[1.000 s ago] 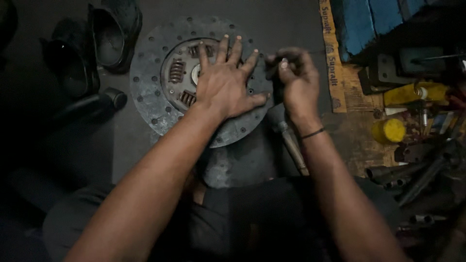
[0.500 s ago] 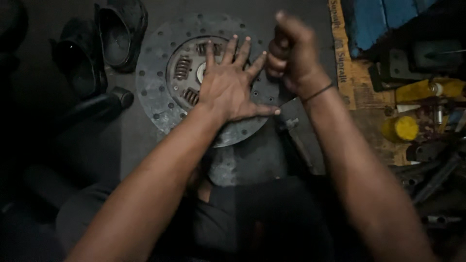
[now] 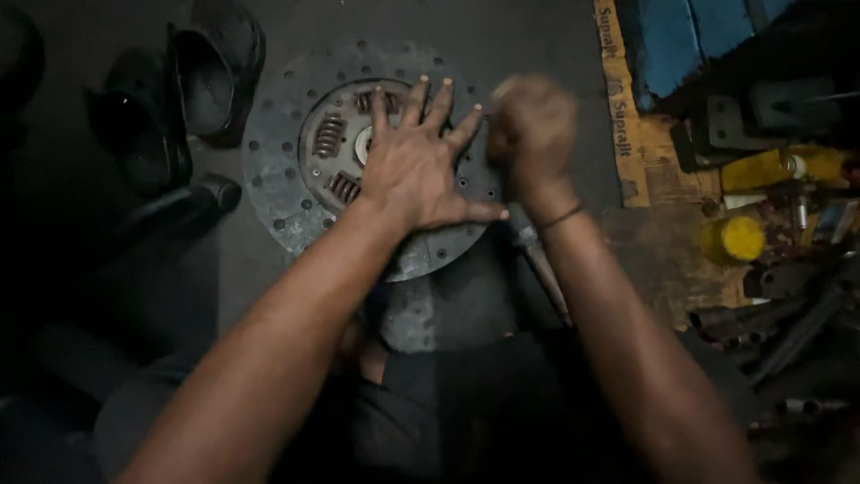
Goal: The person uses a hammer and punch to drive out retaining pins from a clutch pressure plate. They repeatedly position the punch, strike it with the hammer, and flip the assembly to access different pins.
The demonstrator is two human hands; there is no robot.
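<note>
A round grey clutch disc point(image 3: 287, 188) lies flat on the dark floor point(image 3: 537, 36), its outer ring dotted with small holes and its middle plate set with short coil springs. The left hand point(image 3: 414, 170) rests palm down on the middle of the disc, fingers spread wide and thumb stretched out to the right, pressing on the plate and covering most of the hub; it holds nothing. The right hand point(image 3: 530, 125) sits just beside it, over the right edge of the disc, closed into a fist and blurred; whether it holds something inside the fist cannot be told from this view. A thin dark band point(image 3: 560, 217) circles the right wrist. Below that wrist a tool with a wooden handle point(image 3: 542, 269) lies on the floor, running down and to the right, its upper end hidden under the forearm, so whether the hand grips it is unclear. A second grey plate point(image 3: 421, 309) shows partly under the near edge of the disc. To the upper left lie dark sandals point(image 3: 210, 76), well apart from the hands. On the right, a sheet of brown cardboard point(image 3: 654, 161) carries a yellow can point(image 3: 733, 238), a yellow bottle point(image 3: 770, 167) and a heap of dark metal parts point(image 3: 788, 305), with something blue point(image 3: 690, 40) above them.
</note>
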